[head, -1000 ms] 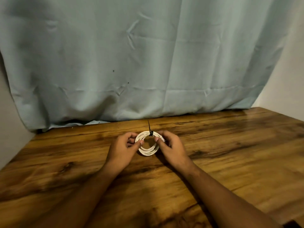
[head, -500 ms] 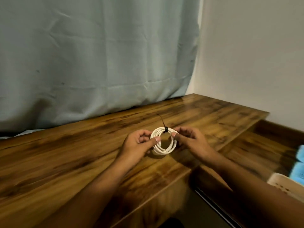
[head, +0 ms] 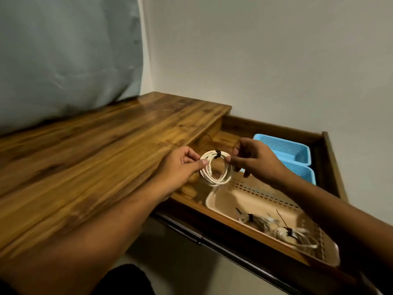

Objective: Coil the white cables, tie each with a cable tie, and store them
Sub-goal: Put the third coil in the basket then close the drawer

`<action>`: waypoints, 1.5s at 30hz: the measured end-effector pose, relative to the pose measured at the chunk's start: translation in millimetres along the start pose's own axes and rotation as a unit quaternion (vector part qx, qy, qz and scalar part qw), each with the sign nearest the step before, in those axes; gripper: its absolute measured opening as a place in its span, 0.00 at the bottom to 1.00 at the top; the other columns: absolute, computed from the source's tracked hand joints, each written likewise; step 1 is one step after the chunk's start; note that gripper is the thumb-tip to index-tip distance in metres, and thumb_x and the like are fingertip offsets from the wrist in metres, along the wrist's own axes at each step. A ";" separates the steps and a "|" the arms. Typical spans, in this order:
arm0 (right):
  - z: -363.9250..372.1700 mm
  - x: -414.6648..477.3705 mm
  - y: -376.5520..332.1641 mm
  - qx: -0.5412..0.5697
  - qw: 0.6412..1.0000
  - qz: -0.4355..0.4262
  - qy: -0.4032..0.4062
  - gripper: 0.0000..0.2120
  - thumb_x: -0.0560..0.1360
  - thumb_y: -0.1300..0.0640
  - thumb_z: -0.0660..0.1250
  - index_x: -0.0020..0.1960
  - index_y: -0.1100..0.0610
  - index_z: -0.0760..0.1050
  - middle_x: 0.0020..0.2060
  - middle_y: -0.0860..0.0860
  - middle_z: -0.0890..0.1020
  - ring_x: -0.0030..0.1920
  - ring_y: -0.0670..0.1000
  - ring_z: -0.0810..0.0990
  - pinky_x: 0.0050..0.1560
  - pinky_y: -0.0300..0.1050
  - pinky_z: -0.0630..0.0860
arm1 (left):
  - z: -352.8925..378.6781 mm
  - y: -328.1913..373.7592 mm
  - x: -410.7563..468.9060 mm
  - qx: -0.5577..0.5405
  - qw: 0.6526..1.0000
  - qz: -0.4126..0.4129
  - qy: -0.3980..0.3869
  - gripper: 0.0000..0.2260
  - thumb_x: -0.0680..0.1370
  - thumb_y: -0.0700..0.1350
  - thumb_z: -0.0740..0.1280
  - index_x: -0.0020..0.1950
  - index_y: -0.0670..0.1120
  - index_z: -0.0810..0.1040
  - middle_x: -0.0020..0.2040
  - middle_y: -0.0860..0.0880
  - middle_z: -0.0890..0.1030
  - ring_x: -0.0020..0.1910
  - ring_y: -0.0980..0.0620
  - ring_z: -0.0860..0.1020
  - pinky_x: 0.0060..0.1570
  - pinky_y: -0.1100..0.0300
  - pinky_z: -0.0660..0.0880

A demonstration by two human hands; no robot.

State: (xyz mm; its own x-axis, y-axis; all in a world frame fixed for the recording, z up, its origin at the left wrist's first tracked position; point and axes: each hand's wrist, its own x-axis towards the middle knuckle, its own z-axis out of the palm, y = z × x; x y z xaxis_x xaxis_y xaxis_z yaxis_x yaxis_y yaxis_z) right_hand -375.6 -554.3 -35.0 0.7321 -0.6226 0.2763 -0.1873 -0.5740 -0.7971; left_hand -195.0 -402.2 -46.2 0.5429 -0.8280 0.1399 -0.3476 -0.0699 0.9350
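The left hand [head: 178, 167] is pinching the left side of a coiled white cable [head: 214, 183] between thumb and curled fingers; the right hand [head: 255, 161] is pinching the coil's right side the same way, its remaining fingers loosely curled; the coil is hanging upright in the air between the two hands, touching nothing else; a black cable tie [head: 217, 154] is binding the top of the coil, its thin tail pointing up and away; just below and to the right, a beige perforated plastic basket [head: 265, 195] is sitting in a lower wooden drawer [head: 276, 127], holding other tied white cable bundles [head: 287, 229], blurred; a light blue plastic basket [head: 282, 145] is lying beyond the right hand; a brown wooden tabletop [head: 85, 156] is running under the left forearm; a grey-green curtain [head: 63, 60] is hanging behind it.
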 end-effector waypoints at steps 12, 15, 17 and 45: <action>-20.5 -36.7 77.6 -0.174 0.975 0.067 -0.118 0.03 0.77 0.57 0.74 0.49 0.56 0.83 0.36 0.49 0.85 0.37 0.51 0.84 0.43 0.54 0.82 | 81.7 -4.9 20.5 0.369 0.925 0.087 -0.019 0.06 0.74 0.53 0.76 0.43 0.53 0.84 0.54 0.54 0.79 0.60 0.53 0.71 0.59 0.51 0.74; -17.2 -34.9 80.5 -0.204 0.969 0.044 -0.134 0.05 0.77 0.56 0.73 0.53 0.54 0.84 0.40 0.44 0.84 0.41 0.47 0.82 0.46 0.48 0.79 | 88.2 -3.4 23.2 0.417 0.903 0.096 -0.026 0.05 0.75 0.54 0.75 0.44 0.54 0.84 0.55 0.54 0.79 0.62 0.52 0.71 0.61 0.50 0.73; -16.6 -35.9 82.0 -0.233 0.962 0.031 -0.138 0.08 0.77 0.56 0.72 0.56 0.53 0.84 0.46 0.47 0.85 0.46 0.49 0.82 0.49 0.48 0.79 | 90.1 -2.9 27.3 0.438 0.892 0.108 -0.028 0.05 0.76 0.55 0.74 0.45 0.54 0.84 0.56 0.55 0.79 0.63 0.52 0.71 0.59 0.51 0.73; -29.9 -68.8 69.6 -0.346 0.897 -0.097 -0.260 0.20 0.80 0.50 0.68 0.71 0.45 0.75 0.70 0.43 0.77 0.67 0.44 0.75 0.65 0.41 0.73 | 87.7 0.3 6.2 0.659 0.727 0.077 -0.179 0.29 0.71 0.70 0.70 0.69 0.59 0.75 0.80 0.45 0.61 0.81 0.37 0.50 0.76 0.30 0.47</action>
State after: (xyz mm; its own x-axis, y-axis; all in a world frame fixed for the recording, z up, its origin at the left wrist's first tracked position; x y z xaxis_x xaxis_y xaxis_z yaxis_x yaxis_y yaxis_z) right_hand -458.7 -567.3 -93.5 0.9676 -0.2462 -0.0560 -0.2524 -0.9491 -0.1884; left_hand -258.8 -456.1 -73.6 0.2678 -0.9578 -0.1046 -0.9415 -0.2371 -0.2393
